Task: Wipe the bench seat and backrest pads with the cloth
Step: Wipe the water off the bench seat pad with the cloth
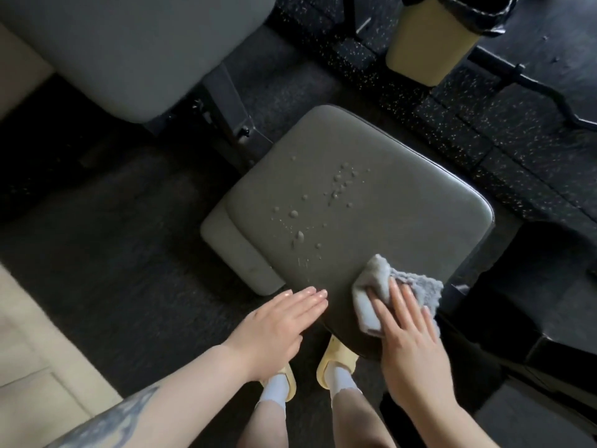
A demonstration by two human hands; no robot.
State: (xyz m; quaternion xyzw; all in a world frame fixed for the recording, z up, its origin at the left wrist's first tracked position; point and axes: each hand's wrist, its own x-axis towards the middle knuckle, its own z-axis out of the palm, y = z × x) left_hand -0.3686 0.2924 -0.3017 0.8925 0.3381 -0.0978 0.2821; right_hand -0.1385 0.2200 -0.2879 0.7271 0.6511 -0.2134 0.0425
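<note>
The grey bench seat pad (403,202) fills the middle of the head view, with droplets of liquid (310,208) scattered across its centre. A crumpled light grey cloth (381,279) lies on the pad's near right corner. My right hand (410,331) presses flat on the cloth with straight fingers. My left hand (277,321) is flat and empty, its fingertips at the pad's near left edge. The grey backrest pad (129,50) stretches across the upper left.
The bench's dark metal frame (232,101) joins the two pads. A cream bin with a black liner (429,43) stands at the top right on speckled rubber flooring, beside a curl bar (529,82). My feet in yellow slippers (336,357) stand under the seat's near edge.
</note>
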